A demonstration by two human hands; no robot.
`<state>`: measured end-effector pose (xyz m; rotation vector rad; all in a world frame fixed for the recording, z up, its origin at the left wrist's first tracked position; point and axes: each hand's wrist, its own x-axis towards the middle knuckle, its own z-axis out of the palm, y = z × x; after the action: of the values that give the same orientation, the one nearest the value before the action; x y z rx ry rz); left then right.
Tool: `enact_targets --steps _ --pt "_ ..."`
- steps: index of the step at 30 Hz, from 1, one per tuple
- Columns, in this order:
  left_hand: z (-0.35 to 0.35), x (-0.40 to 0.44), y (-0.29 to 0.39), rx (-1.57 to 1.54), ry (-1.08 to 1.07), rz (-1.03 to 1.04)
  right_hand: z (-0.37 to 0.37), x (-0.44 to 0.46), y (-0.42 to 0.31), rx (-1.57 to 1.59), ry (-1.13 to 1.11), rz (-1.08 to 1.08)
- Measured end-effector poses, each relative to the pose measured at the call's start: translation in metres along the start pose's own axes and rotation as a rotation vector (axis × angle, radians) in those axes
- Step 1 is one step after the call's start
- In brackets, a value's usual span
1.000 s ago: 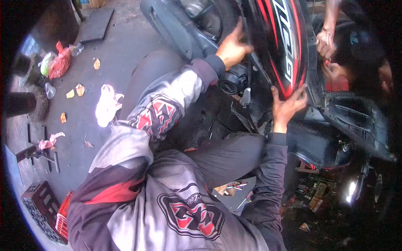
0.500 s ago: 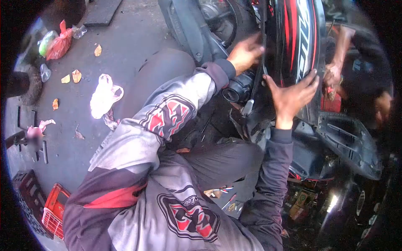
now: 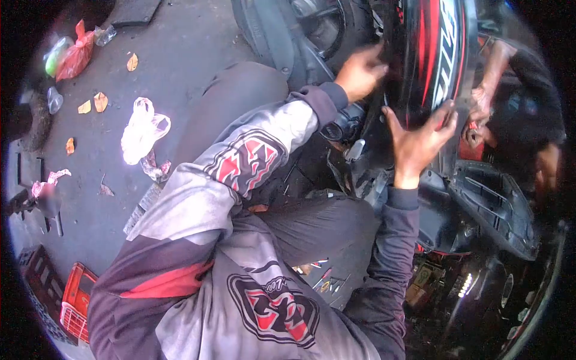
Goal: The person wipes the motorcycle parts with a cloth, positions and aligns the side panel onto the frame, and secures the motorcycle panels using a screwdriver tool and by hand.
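A black scooter body panel (image 3: 429,66) with red stripes and white lettering stands in front of me, upper right of the view. My right hand (image 3: 417,144) grips its lower end, thumb on the near edge and fingers bent over the far side. My left hand (image 3: 360,75) is at the panel's near edge, its fingers partly bent, apart and slightly blurred. Nothing shows between them, and I cannot tell whether they touch the panel. Beneath that wrist is a dark cylindrical scooter part (image 3: 342,126). A wheel (image 3: 318,27) and dark grey bodywork (image 3: 267,36) lie beyond my left hand.
At right, another person's hand (image 3: 478,108) holds something small and red. A black plastic cover (image 3: 495,204) lies below it. On the floor are a white plastic bag (image 3: 141,135), a red bag (image 3: 76,54), dry leaves, a red crate (image 3: 78,300) and several hand tools (image 3: 327,283).
The panel appears slightly farther right, and the view has shifted a little. My left hand's fingers are more bent and less blurred. My right hand keeps its hold.
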<state>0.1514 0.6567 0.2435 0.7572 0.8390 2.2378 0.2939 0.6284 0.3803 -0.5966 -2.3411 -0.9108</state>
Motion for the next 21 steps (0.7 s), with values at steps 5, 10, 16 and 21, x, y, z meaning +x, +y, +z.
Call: enact_targets --steps 5,10,16,21 --pt "-0.008 -0.006 0.020 -0.454 -0.078 -0.252 0.003 -0.007 0.008 0.034 -0.042 -0.012" --pt "0.008 -0.011 0.038 -0.171 -0.180 -0.084 -0.007 -0.012 0.025 0.341 0.019 0.112" --pt "0.026 -0.018 0.036 0.095 -0.122 0.015 -0.012 -0.083 0.122 0.523 0.333 0.596" --pt "0.025 -0.016 0.032 0.208 -0.084 0.001 0.035 -0.202 0.168 0.894 0.130 1.370"
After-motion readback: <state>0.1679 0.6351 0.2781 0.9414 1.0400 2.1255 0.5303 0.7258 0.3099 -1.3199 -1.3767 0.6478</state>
